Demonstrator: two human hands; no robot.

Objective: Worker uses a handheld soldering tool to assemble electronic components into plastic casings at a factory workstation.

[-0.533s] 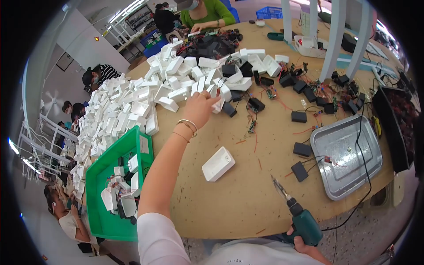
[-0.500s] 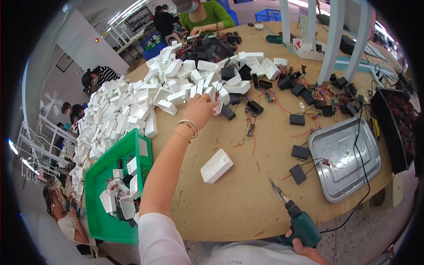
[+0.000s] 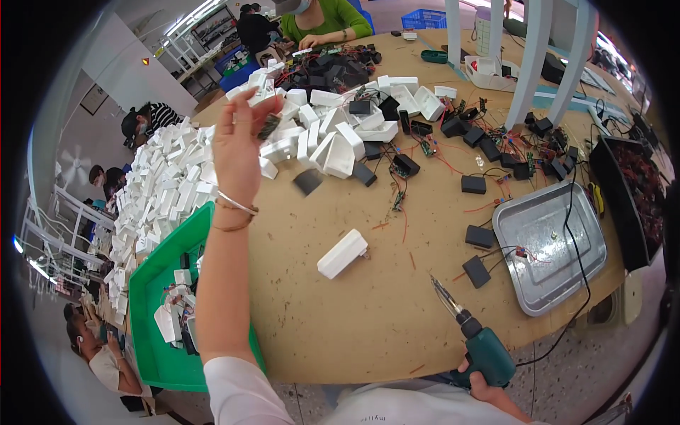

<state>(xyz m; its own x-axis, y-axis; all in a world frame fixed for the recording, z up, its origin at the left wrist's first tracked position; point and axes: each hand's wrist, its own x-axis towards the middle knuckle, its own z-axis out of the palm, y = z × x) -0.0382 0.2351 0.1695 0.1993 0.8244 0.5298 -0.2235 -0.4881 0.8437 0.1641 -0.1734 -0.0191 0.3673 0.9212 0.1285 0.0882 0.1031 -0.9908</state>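
Observation:
My left hand (image 3: 239, 138) is raised over the near side of the white heap, fingers closed on a small green circuit board (image 3: 269, 126) with a red wire standing up from it. Below it, a black box-shaped part (image 3: 307, 182) is smeared by motion; whether a wire joins it to the board I cannot tell. My right hand (image 3: 482, 388) grips a green soldering gun (image 3: 490, 356) at the table's front edge, its metal tip pointing up and left. Between my hands a single white plastic case (image 3: 342, 253) lies on the table, metal prongs at one end.
White cases (image 3: 177, 163) are heaped at left and centre. A green bin (image 3: 149, 326) holds cases and parts. Black boxes (image 3: 473, 185) with wires lie at right, near a metal tray (image 3: 567, 283), a black bin (image 3: 623, 212) and white posts (image 3: 533, 64). A co-worker in green (image 3: 333, 21) sits opposite.
My left hand has lifted and moved left from the pile, bringing the circuit board with it. The single white case has turned over from hollow side up. The soldering gun stays nearly in place.

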